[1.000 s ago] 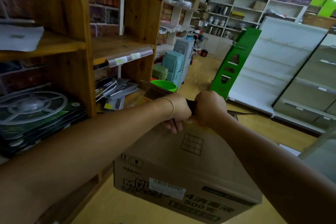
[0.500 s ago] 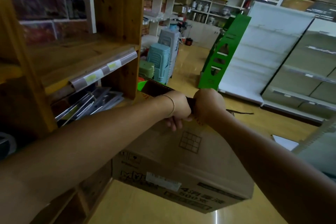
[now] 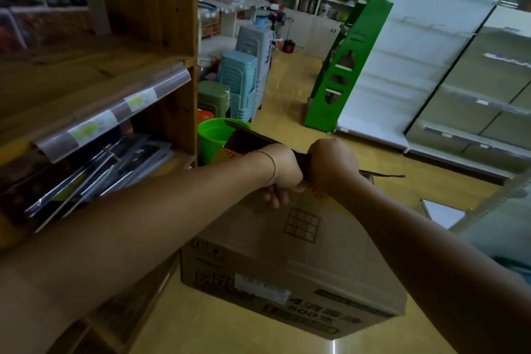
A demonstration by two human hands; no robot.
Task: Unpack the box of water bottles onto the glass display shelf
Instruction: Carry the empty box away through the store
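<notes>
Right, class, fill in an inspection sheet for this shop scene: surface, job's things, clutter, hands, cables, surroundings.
Surface: yellow floor, glossy.
Job's things: cardboard box, top flap raised; bottles not visible; glass shelf not identified.
Clutter: green bucket, stacked stools, flat packets on wooden shelf.
Hands: left hand and right hand both grip the box's top edge.
Cables: nothing seen.
Surroundings: green stand, white shelving.

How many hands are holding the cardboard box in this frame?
2. The left hand and the right hand grip the cardboard box by its raised top flap, side by side. No other hand is visible.
</notes>
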